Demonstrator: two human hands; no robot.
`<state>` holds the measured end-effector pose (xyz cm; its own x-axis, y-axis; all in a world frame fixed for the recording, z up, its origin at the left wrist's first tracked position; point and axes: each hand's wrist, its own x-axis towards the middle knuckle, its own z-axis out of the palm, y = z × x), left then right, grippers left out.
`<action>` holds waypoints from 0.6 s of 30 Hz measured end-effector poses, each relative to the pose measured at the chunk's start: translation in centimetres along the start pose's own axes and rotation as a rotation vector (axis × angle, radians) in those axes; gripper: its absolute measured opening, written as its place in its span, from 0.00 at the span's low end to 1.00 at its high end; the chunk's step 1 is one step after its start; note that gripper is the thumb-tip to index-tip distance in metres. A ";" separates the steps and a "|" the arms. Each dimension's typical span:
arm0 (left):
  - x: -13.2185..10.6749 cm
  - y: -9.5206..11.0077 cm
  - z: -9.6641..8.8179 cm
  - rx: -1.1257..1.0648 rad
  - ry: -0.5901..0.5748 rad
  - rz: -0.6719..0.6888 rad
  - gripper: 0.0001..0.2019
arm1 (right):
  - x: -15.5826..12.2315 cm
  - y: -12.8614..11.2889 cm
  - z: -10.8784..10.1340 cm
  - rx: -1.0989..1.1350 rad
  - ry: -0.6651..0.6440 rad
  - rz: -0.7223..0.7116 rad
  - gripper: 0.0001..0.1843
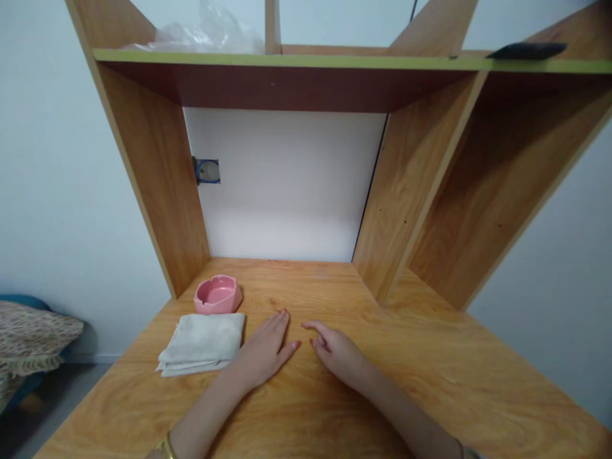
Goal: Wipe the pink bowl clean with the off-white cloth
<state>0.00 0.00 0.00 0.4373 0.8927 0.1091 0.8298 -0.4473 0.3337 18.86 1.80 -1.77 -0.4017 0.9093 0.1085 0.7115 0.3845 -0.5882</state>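
My left hand (265,347) lies palm down on the wooden desk (287,414), fingers stretched out and thumb spread, holding nothing. Just left of it is a folded pale grey cloth (205,341), close beside the wrist. Behind the cloth stands a pink ashtray (218,294) with a faceted body and a notched rim. My right hand (337,354) is at or just above the desk, right of the left hand. Its index finger points out to the left, apart from the thumb, and the other fingers are partly curled and hidden. Nothing shows in it.
A wooden shelf unit rises from the desk, with upright panels (411,191) and a green-edged shelf (310,62) overhead. Clear plastic (210,32) and a dark flat object (528,51) lie on that shelf. An uncovered wall box (208,171) has blue wire. A patterned fabric (36,331) is at left.
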 end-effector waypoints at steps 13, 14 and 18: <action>-1.3 -8.9 -7.5 0.393 0.574 -0.797 0.25 | -0.2 -0.3 -0.2 -0.027 -0.015 0.017 0.19; -1.5 -9.4 -7.7 0.363 0.511 -0.864 0.26 | -0.2 -0.3 -0.2 -0.028 -0.015 0.014 0.19; -1.6 -11.0 -8.0 0.142 0.261 -0.906 0.29 | -0.1 -0.2 -0.2 -0.039 -0.009 0.014 0.19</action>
<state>-12.62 3.96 3.65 -0.4693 0.8798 0.0759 0.8570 0.4331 0.2792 18.83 1.62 -1.52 -0.3968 0.9131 0.0934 0.7390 0.3782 -0.5576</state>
